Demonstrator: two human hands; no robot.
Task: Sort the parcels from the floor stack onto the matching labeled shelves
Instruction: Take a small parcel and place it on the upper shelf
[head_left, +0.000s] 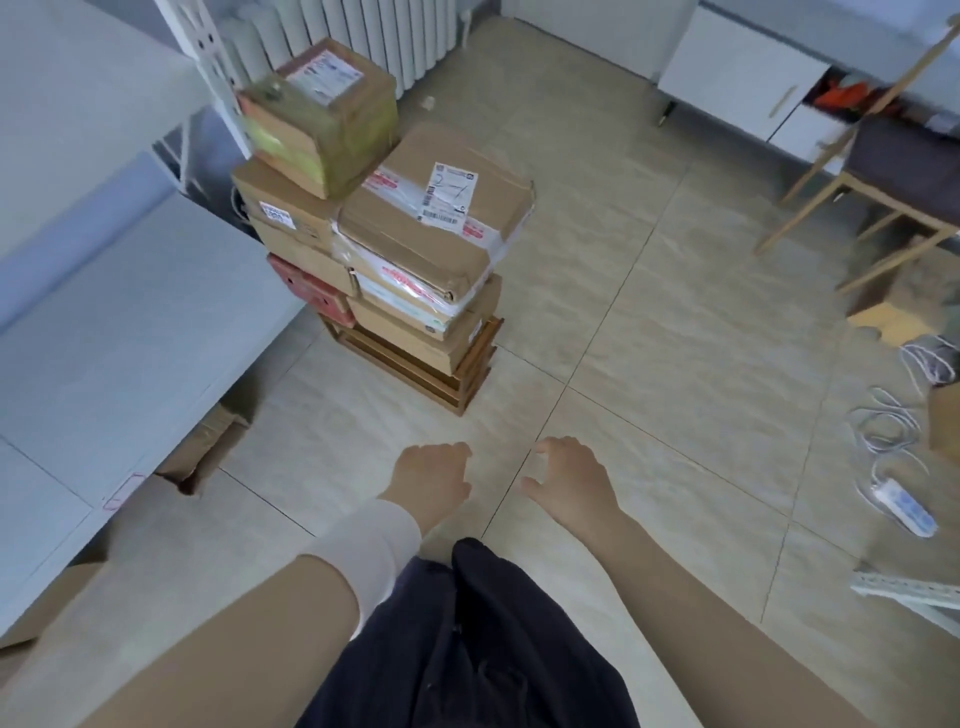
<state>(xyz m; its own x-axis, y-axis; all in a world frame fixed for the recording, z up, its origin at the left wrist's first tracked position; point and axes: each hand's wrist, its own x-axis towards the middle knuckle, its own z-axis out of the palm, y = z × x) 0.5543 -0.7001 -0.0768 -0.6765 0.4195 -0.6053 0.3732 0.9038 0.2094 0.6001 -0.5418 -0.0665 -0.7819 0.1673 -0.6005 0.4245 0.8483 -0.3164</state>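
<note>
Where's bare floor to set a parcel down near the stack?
Beige tiled floor is bare between the brown cardboard parcel stack and the light wooden chair. Crowded: white cables and white power strip at right, brown cardboard scraps under the white shelf.

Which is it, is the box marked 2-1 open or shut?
Shut. The cardboard box marked 2-1 lies flat-topped, sealed with red-printed tape.

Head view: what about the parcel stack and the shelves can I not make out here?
All in the head view:
Lower parcels in the stack: their labels are mostly hidden under the upper boxes.
Label on the flat top parcel: only the handwritten 2-1 reads; the print is too small.
Red-edged tag on the shelf: blurred, unreadable.
Cardboard below: mostly covered by that shelf.
</note>
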